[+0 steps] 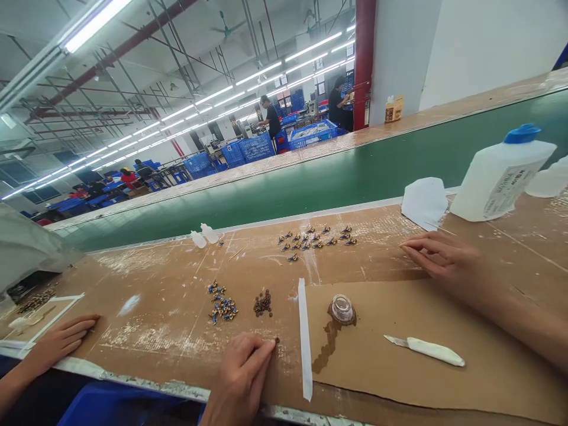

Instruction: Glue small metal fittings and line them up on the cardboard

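Observation:
My left hand rests at the table's near edge, thumb and index finger pinched on a small brown bead. Just beyond it lie a pile of similar brown beads and a heap of small blue-and-gold parts. My right hand hovers near the cardboard sheet's far edge, its fingertips pressed together; what they hold, if anything, is too small to name. A thin pale stick shows just above its knuckles. On the cardboard sit a small clear cup with brown residue and a white-handled knife.
More blue-and-gold parts stand spread out at the back. Two small white bottles lie left of them; a large blue-capped bottle stands right. A co-worker's hand rests at left. The green belt runs behind.

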`<state>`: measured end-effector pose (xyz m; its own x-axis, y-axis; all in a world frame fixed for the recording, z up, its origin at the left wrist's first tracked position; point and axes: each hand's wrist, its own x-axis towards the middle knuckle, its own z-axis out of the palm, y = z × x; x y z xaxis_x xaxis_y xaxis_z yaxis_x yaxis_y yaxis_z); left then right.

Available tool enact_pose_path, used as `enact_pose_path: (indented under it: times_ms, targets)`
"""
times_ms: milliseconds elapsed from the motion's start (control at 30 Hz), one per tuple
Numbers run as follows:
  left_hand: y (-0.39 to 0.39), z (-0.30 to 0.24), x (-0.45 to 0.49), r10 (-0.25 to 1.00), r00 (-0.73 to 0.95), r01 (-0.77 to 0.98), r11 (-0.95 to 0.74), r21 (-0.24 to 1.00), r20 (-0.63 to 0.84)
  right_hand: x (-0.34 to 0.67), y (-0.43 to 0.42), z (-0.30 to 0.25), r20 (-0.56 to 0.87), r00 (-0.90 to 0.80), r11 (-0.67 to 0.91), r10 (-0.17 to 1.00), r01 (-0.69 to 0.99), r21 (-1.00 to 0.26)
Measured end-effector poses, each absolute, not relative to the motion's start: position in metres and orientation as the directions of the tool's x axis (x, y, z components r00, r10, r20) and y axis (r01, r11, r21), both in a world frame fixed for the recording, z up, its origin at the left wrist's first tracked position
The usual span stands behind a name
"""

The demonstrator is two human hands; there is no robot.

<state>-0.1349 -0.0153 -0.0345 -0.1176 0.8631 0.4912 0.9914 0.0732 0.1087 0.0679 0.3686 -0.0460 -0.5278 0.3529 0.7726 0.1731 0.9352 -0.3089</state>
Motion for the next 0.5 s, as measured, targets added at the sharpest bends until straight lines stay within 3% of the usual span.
enact_pose_path:
  times_ms: [500]
  targets:
    - [-0.0189, -0.0437, -0.1422, 0.865, -0.192, 0.978, 0.133, 0.158, 0.463, 0.0691, 0.369, -0.0463, 0.759, -0.541, 0.932, 0.362, 0.184, -0.314]
